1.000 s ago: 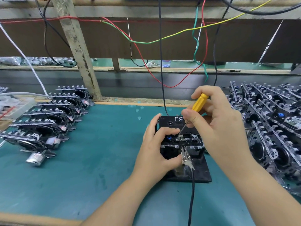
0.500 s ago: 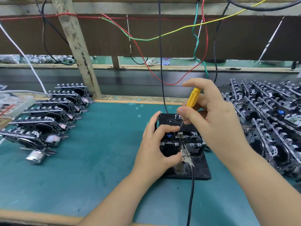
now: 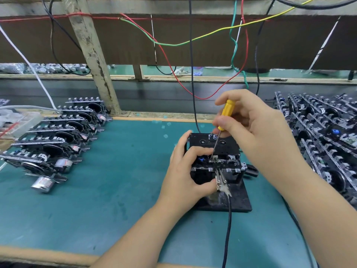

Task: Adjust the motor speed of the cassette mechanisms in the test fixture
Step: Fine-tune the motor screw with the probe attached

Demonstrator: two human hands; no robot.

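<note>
Up a touch goes the right hand (image 3: 257, 132) compared with a second ago, and the screwdriver (image 3: 226, 117) now stands steeper — its yellow handle pinched between thumb and curled fingers, its thin shaft running down and left to the tip at the middle of the frame. That tip sits on the cassette mechanism (image 3: 222, 163) clamped in the black test fixture (image 3: 237, 202), centre of the picture, on the green mat (image 3: 116, 180). The left hand (image 3: 185, 175) hasn't budged: fingers curled over the left side of the mechanism, thumb pressed against its near edge, gripping it firmly. A metal clip (image 3: 220, 180) bites the mechanism's front edge just beside that thumb, and its black cable (image 3: 228, 229) trails off toward the bottom of the frame. A black cassette (white letters scrawled on it) (image 3: 212, 142) lies at the far end of the fixture, partly behind the right hand's fingers. Left of frame — a row of mechanisms (image 3: 58, 144) lined up on the mat; right edge, a dense heap of more (image 3: 324, 136). Coloured wires (image 3: 173, 43) loop across the top.
</note>
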